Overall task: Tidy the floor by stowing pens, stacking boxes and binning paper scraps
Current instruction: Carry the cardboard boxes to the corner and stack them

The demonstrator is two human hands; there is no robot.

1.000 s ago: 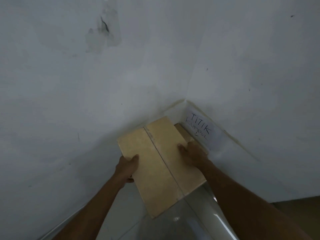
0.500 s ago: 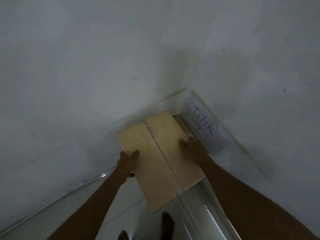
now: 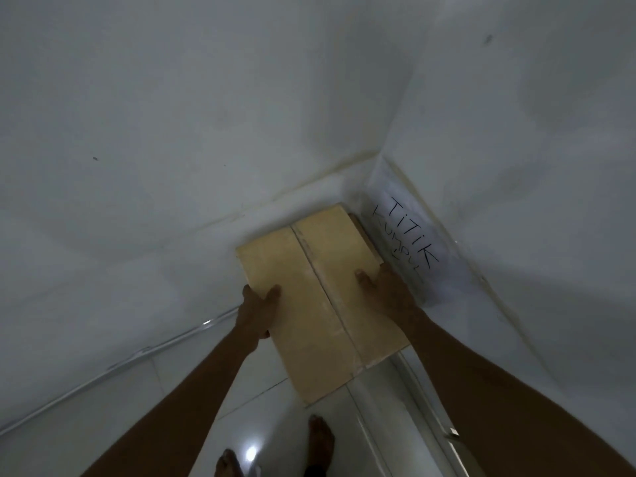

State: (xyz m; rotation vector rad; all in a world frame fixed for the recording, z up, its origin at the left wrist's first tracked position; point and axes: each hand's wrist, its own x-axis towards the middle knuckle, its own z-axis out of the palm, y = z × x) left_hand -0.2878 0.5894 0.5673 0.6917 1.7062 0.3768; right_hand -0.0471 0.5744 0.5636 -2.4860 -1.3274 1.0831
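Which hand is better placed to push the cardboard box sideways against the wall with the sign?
Left, probably. The left hand grips the cardboard box at its open-floor edge; the right hand holds the edge nearest the paper sign, in the way.

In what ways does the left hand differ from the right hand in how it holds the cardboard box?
The left hand grips the cardboard box at its left edge, only the thumb on top; the right hand lies more over the top at the right edge. The left hand is above the tiled floor; the right hand is beside the handwritten sign. Both have a thumb on the top face.
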